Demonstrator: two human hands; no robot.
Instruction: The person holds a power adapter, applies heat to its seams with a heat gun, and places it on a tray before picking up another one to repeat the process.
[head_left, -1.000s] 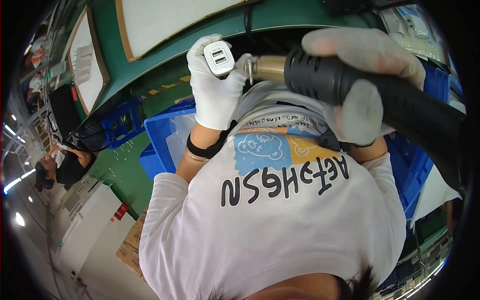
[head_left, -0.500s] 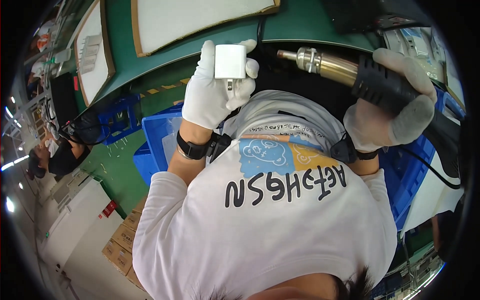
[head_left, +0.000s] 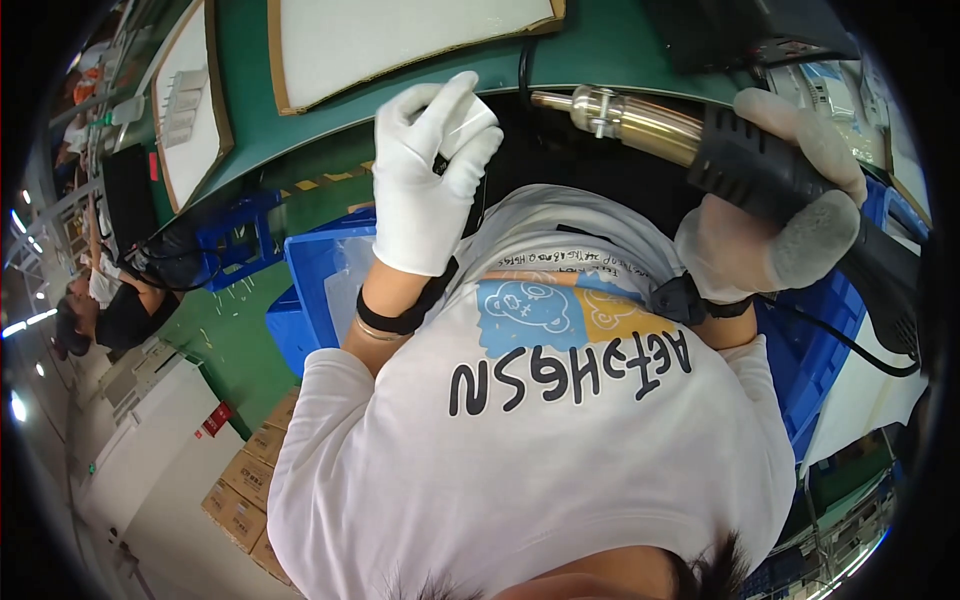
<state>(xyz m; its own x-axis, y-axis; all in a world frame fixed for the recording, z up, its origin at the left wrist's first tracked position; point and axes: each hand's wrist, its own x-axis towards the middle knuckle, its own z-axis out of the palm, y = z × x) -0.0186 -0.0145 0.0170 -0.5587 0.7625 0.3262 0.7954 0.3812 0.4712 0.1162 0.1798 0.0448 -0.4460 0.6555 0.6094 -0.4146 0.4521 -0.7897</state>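
Left hand (head_left: 428,200), white glove: fingers bent and clamped about a charger (head_left: 468,125), white, block-shaped, mostly covered by the fingers, held at the near edge of the bench (head_left: 250,115). Right hand (head_left: 750,245), pale glove: closed round the black grip of a heat gun (head_left: 730,155), thumb below, fingers above; metal nozzle (head_left: 552,102) directed at the charger side, near it but apart. The two hands stand well apart, one at each side of the lap. Bench, green: one large white panel (head_left: 410,40) with brown edge; one smaller panel (head_left: 205,60), likewise edged, carrying a pale ribbed piece (head_left: 180,108); one black case (head_left: 765,35) at right, clear bags (head_left: 835,95) beside it. Below bench level: blue bin (head_left: 318,290) at left, second blue bin (head_left: 815,335) at right. Floor, left: blue stool (head_left: 245,240), brown cartons (head_left: 245,490), one seated co-worker (head_left: 130,315) in black.
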